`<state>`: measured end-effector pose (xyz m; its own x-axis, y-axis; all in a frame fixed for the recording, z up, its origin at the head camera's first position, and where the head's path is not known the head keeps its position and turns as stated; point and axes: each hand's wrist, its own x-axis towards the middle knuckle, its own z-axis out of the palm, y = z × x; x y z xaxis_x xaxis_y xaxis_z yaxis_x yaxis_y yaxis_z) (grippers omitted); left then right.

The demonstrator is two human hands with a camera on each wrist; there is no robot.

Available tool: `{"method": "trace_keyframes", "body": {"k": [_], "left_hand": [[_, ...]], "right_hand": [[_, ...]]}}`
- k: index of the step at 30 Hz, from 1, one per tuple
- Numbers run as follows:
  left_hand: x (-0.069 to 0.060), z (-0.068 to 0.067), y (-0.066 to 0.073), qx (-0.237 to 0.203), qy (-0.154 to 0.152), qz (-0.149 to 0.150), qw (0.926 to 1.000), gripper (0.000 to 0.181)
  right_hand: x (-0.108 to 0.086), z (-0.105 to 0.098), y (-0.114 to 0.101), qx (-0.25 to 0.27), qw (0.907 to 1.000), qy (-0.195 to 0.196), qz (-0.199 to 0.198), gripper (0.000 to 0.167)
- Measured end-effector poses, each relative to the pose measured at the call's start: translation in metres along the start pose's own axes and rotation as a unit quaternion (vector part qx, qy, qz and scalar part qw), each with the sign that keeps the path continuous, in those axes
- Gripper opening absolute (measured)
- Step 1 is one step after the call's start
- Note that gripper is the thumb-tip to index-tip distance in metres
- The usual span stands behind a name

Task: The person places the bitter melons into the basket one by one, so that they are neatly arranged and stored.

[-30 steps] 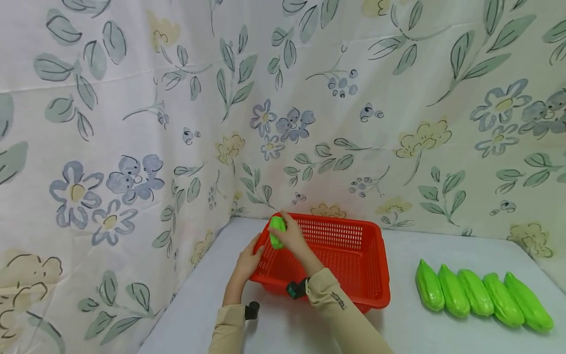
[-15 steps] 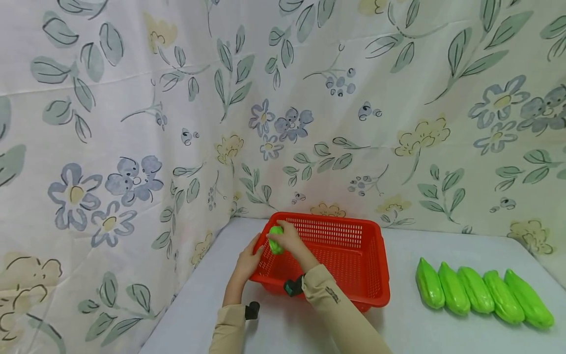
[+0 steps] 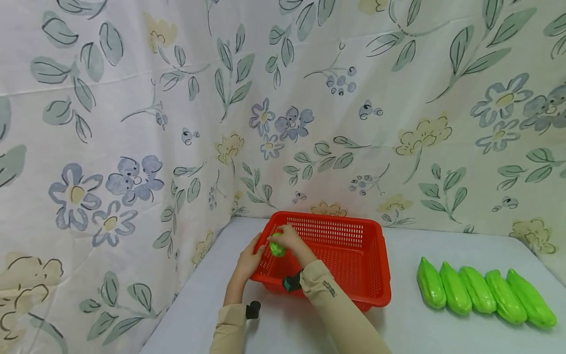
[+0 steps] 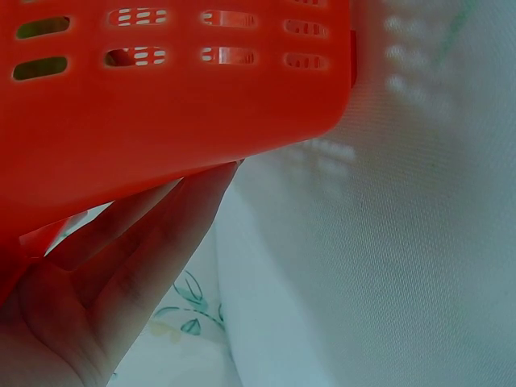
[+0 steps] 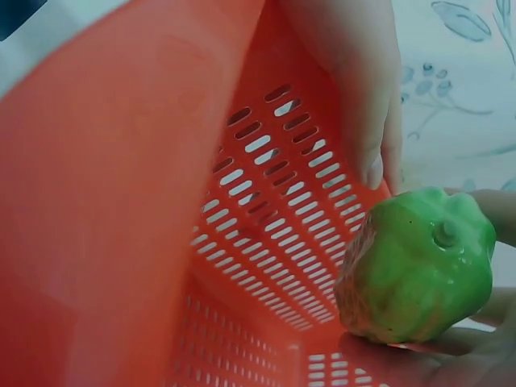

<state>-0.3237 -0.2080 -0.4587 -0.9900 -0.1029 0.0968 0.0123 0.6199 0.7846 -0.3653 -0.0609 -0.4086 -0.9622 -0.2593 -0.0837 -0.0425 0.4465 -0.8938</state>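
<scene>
Flowered cloth (image 3: 132, 118) hangs behind a white table (image 3: 407, 324), where the left hand (image 3: 247, 263) grips the left end of a red basket (image 3: 382, 268), fingers nearly straight along the outside, thumb at the rim. Just inside that end, a green vegetable (image 3: 278, 250) is held in the bent fingers of the right hand (image 3: 293, 239); beyond the basket, five similar vegetables (image 3: 478, 290) lie side by side.

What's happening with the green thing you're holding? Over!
Right hand: holding green thing, at left end of red basket. Left hand: gripping that red basket. Nothing seen in the way.
</scene>
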Motion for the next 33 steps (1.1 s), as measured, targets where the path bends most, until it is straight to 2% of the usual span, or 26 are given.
{"method": "trace_keyframes", "body": {"k": [5, 11, 15, 20, 29, 33], "left_hand": [[-0.0001, 0.0, -0.0003, 0.002, 0.001, 0.003, 1.0, 0.051], [-0.0005, -0.0001, -0.0012, -0.006, -0.003, -0.002, 1.0, 0.051], [-0.0001, 0.0005, -0.0025, -0.007, -0.006, -0.003, 1.0, 0.051], [-0.0003, 0.0006, -0.002, -0.007, -0.008, -0.005, 0.9999, 0.052], [-0.0003, 0.0008, -0.0015, 0.0, -0.004, 0.003, 1.0, 0.052], [-0.0011, 0.0008, -0.002, -0.002, -0.005, 0.001, 1.0, 0.052]], "right_hand": [[0.0029, -0.0029, 0.0008, -0.011, 0.9996, -0.017, 0.021, 0.057], [0.0072, -0.0062, 0.0014, -0.007, 0.9977, -0.033, 0.059, 0.039], [0.0094, -0.0072, 0.0008, -0.039, 0.9955, -0.044, 0.074, 0.046], [0.0091, -0.0082, -0.0005, -0.076, 0.9906, -0.076, 0.084, 0.057], [0.0068, -0.0091, 0.0003, -0.092, 0.9849, -0.124, 0.079, 0.056], [0.0033, -0.0083, -0.0001, -0.07, 0.9841, -0.14, 0.084, 0.052]]}}
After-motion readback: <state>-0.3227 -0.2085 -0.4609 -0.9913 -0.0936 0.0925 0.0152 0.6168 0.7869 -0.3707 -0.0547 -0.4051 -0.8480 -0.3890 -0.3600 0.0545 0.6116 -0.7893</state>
